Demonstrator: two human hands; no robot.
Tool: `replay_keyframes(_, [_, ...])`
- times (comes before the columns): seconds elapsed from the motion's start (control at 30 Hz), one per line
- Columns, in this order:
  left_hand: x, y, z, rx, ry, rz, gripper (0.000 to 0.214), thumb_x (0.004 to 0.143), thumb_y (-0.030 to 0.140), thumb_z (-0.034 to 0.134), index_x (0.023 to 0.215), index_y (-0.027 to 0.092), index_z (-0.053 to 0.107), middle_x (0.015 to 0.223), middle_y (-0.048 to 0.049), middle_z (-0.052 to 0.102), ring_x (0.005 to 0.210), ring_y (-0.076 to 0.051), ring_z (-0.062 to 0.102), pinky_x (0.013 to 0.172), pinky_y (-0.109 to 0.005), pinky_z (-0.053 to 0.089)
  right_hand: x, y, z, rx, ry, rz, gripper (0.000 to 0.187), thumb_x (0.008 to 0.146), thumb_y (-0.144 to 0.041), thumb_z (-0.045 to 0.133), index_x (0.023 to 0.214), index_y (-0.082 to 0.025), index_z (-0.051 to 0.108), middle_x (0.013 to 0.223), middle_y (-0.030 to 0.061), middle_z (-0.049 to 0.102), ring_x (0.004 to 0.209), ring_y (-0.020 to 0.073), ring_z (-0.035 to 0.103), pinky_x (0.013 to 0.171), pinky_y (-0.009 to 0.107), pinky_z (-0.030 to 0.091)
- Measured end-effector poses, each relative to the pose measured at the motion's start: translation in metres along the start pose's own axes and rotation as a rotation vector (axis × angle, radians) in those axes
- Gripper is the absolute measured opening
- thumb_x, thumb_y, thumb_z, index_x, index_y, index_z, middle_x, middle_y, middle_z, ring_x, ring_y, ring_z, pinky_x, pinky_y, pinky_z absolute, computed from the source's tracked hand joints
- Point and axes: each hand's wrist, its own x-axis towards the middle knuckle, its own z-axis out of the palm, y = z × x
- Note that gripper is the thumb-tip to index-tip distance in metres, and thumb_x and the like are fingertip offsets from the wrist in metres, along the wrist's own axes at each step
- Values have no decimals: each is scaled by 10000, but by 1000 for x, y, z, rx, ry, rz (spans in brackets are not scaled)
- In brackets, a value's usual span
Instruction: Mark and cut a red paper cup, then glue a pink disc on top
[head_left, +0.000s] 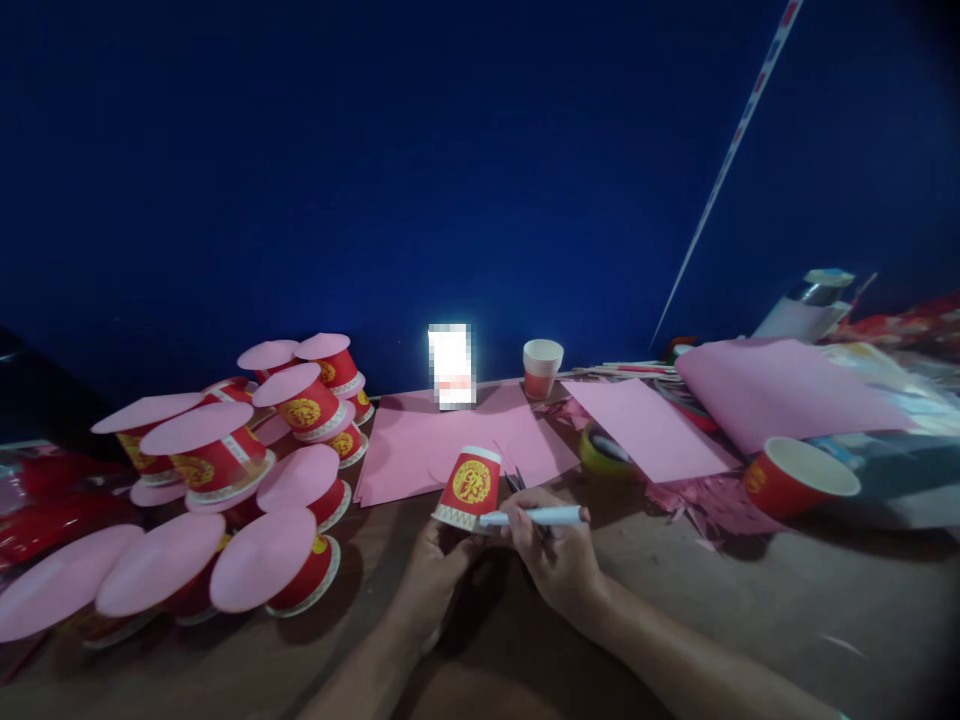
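Note:
My left hand (435, 575) is closed round the rim end of a red paper cup (469, 487) with a gold emblem, held upside down and tilted just above the brown table (750, 600). My right hand (559, 555) grips a white marker pen (536, 516), its tip touching the cup's lower rim. A pink paper sheet (427, 445) lies directly behind the cup. Small scissors (516, 482) lie partly hidden between the cup and my right hand.
Several upturned red cups capped with pink paper discs (225, 480) pile up at the left. Another pink sheet (649, 425), a tape roll (604, 450), an upright cup (541, 368) and a cup on its side (795, 475) lie to the right. A blue wall rises behind.

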Motion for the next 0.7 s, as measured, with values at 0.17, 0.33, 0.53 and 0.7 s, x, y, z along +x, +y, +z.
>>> replay_keyframes(0.17, [0, 1, 1, -23, 28, -14, 391, 596, 221, 764, 948, 153, 606, 902, -76, 700, 896, -235, 642, 889, -386, 443, 1, -1, -1, -2, -16, -9, 202, 865, -218, 447, 699, -169, 550, 579, -11, 570, 516, 93, 542, 532, 175, 421])
replay_keyframes(0.33, [-1, 1, 2, -54, 45, -9, 399, 586, 214, 769, 946, 152, 608, 892, -76, 703, 910, -240, 638, 883, -382, 446, 0, -1, 0, 28, -44, 23, 194, 869, -223, 446, 710, -173, 546, 582, -15, 561, 519, 97, 527, 533, 187, 418])
replay_keyframes(0.53, [2, -2, -1, -69, 28, 7, 363, 597, 202, 760, 927, 153, 617, 901, -71, 703, 917, -231, 635, 896, -370, 437, 0, 0, 1, 60, -45, 45, 195, 875, -221, 443, 716, -172, 545, 582, -15, 563, 529, 101, 532, 534, 190, 412])
replay_keyframes(0.7, [1, 0, 3, -74, 37, 17, 381, 589, 203, 763, 940, 162, 621, 902, -66, 703, 930, -232, 630, 905, -375, 432, 1, -2, 0, 49, -40, 24, 211, 874, -215, 440, 694, -172, 541, 574, -21, 566, 523, 94, 538, 549, 184, 414])
